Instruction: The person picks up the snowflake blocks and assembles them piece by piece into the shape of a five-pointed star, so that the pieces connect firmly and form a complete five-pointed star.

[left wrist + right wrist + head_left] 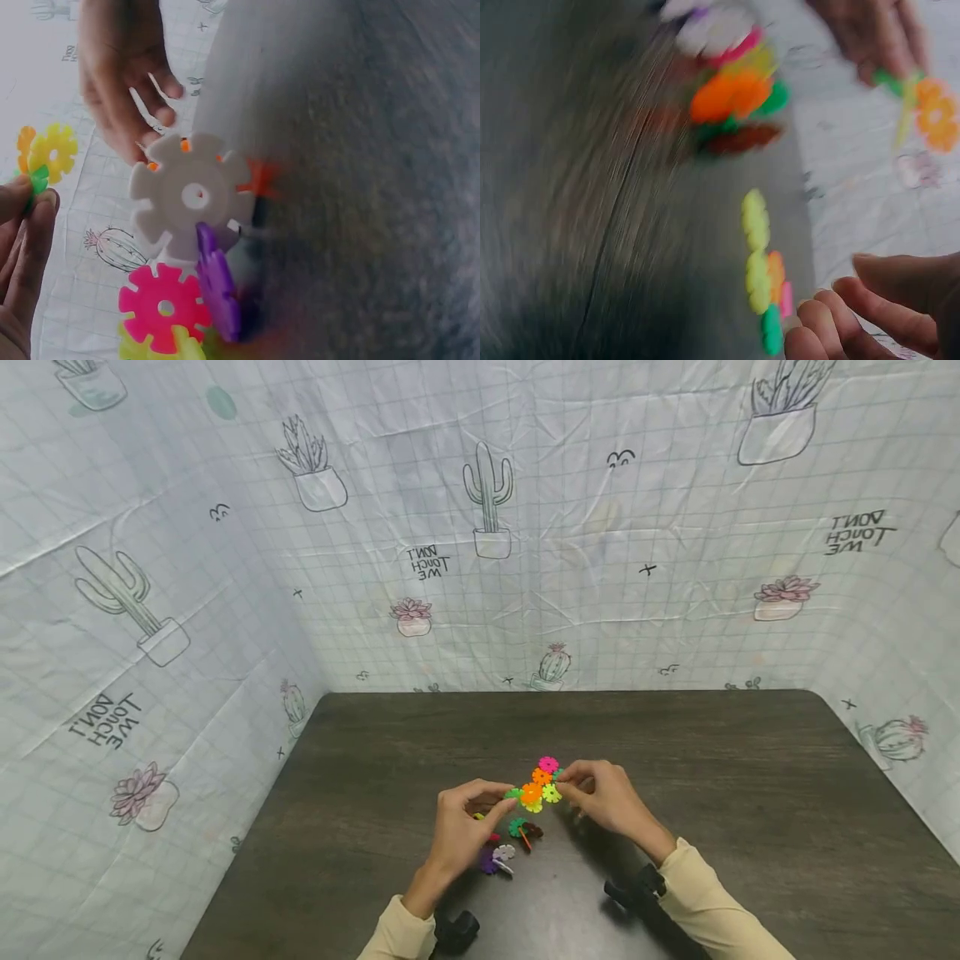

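Note:
Thumb and fingertips of my left hand point(465, 827) pinch a green notched flower-shaped disc point(513, 794). Joined to it are an orange disc point(531, 792) and a yellow disc point(56, 154). Opposite, my right hand point(607, 797) holds a second joined cluster by its fingertips, at a green disc point(771, 330). That cluster also has a pink disc point(548, 764), an orange disc point(542, 777) and lime-yellow discs point(756, 217). The two clusters hang close together above the table; from the head view I cannot tell whether they touch.
Below my left hand lie more notched discs: a white disc point(169, 225), a purple disc point(219, 292), a pink disc point(150, 307), a teal disc point(516, 827) and a brown disc point(534, 830). They sit on a dark wooden table point(405, 735). A cactus-print cloth point(570, 585) surrounds it.

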`<state>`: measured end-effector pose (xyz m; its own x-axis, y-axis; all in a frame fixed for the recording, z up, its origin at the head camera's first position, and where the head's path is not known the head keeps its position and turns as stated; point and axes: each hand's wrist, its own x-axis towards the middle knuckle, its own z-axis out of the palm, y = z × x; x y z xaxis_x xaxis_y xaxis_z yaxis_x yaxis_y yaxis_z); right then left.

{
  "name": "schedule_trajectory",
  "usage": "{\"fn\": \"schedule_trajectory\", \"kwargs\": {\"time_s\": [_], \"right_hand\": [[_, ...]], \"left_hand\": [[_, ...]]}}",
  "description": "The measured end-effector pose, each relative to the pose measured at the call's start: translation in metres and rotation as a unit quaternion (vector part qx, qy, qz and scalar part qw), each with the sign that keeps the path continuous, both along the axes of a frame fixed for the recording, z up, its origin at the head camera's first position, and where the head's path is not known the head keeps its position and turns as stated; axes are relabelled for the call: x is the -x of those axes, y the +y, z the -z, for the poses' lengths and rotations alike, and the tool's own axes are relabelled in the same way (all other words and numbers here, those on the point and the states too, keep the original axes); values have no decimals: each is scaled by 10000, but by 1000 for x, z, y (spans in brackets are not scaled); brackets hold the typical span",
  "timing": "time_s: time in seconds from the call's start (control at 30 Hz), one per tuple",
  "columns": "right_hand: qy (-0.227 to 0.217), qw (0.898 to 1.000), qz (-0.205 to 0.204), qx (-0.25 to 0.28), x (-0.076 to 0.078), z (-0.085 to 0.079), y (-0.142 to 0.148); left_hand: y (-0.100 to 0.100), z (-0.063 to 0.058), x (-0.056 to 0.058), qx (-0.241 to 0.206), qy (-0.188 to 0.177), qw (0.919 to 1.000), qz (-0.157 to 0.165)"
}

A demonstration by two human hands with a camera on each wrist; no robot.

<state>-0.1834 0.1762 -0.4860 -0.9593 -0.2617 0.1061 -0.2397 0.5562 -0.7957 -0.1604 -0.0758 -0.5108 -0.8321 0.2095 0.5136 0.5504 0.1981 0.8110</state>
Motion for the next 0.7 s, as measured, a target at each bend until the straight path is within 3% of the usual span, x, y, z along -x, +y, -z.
{"fn": "schedule_trajectory", "kwargs": {"time_s": [0.23, 0.5, 0.7], "right_hand": [[207, 9948, -170, -980, 18, 10, -2], [424, 9904, -276, -1286, 26, 19, -4], [461, 9909, -335, -1220, 28, 23, -4]], "left_hand": [[-3, 1, 1, -222, -358, 9991, -88], [-3, 2, 2, -446, -948, 9945, 81], [-4, 0, 2, -735, -1327, 9883, 145]]}}
